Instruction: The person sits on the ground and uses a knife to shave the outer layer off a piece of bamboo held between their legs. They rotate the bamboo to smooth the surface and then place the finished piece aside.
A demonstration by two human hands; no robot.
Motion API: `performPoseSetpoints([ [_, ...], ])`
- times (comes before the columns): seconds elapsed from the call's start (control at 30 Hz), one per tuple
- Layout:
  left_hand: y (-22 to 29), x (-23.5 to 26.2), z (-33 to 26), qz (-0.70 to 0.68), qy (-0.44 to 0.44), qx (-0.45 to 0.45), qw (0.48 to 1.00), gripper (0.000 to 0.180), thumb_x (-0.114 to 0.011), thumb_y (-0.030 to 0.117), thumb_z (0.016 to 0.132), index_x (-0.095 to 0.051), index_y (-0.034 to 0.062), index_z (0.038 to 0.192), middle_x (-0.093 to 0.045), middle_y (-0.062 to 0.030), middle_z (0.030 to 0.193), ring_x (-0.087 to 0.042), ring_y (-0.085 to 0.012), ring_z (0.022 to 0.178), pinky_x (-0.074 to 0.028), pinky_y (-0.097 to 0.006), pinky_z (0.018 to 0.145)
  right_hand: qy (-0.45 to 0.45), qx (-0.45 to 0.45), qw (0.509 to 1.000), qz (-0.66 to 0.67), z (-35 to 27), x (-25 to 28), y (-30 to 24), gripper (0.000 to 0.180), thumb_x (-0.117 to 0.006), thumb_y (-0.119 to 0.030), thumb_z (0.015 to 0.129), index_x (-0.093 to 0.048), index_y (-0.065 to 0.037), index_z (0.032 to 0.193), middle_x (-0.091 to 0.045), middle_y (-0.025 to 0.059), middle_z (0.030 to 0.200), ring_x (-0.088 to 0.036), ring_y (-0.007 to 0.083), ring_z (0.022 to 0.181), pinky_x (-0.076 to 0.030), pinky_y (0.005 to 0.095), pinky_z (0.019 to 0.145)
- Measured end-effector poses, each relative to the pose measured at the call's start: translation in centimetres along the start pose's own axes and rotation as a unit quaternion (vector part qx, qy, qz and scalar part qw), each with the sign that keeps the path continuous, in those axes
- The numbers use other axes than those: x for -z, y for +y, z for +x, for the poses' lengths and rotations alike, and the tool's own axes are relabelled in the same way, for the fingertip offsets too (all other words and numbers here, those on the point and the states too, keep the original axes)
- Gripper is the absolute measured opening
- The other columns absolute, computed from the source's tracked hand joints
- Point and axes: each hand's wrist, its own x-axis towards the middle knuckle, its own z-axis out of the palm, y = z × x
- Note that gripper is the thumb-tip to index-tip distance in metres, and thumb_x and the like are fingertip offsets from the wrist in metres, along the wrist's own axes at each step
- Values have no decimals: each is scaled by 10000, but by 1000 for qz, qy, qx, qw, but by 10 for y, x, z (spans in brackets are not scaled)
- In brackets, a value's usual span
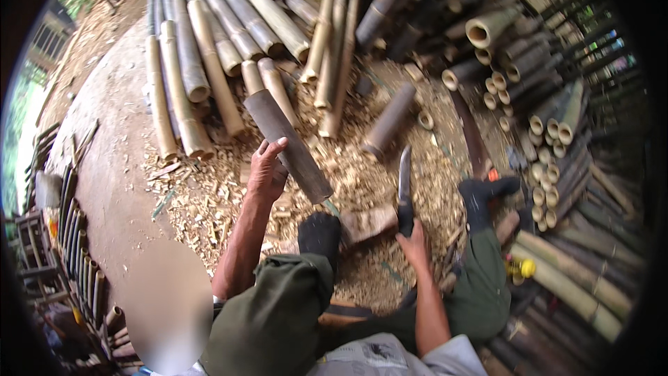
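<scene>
Between the two knees, on ground covered with chips (209,202), the person works on one dark bamboo piece (289,143). Its long axis runs slantwise: the lower end rests on a wooden block (369,223) near the left foot (320,233), and the upper end points away and to the left, toward the stacked poles. The left hand (266,170) lies against the left side of this piece, around the middle of its length, fingers curled on it and thumb up, so the grip is closed on the bamboo. The right hand (415,242) is to the right of the block and closed on the handle of one knife (404,184). The blade points straight away from the person, tip up, and stands apart from the bamboo piece. Two feet in dark socks are visible; the right foot (483,195) is just right of the knife. Beyond the left hand about ten pale poles (188,63) lie side by side, all pointing away. One short dark tube (390,118) lies alone beyond the knife. Right of the right hand many cut tubes (550,125) are piled with open ends showing; I cannot count them.
</scene>
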Motion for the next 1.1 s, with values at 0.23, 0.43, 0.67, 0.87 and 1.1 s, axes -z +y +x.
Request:
performPoseSetpoints([
  [0.23,-70,-25,-73,29,13,62,998,508,-857,178,868,-559,25,1250,-642,-96,1164,-645,-242,1079,-551,-459,929,-31,-100,900,424,-76,26,-47,650,-703,-163,817,-468,71,1376,-624,84,887,-605,137,643,-574,311,571],
  [0.43,-86,-16,-80,75,96,76,990,392,-847,210,878,-620,69,1165,-682,-67,1041,-678,-226,980,-575,-446,869,-32,25,822,568,-138,12,-79,454,-728,-208,902,-490,-25,1242,-618,101,938,-658,163,754,-599,340,633],
  [0.67,-68,-12,-80,46,103,21,993,435,-893,213,834,-634,65,1150,-688,-59,976,-688,-215,863,-595,-416,757,64,33,909,411,-115,-16,-54,420,-710,-210,957,-492,-11,1257,-638,104,827,-656,223,672,-547,365,599],
  [0.87,-76,-6,-76,79,188,2,979,546,-938,164,771,-621,14,1190,-702,-73,1026,-701,-193,827,-603,-369,713,31,61,989,135,-123,-28,-73,467,-654,-222,1015,-435,-11,1370,-673,294,1008,-696,503,873,-541,544,720],
  [1.1,-72,-11,-78,126,159,-43,978,531,-934,142,760,-625,-8,1165,-705,-100,1005,-711,-213,859,-609,-373,777,84,136,980,118,-127,7,-120,386,-623,-195,1041,-455,15,1317,-667,292,1019,-709,481,859,-564,513,659],
])
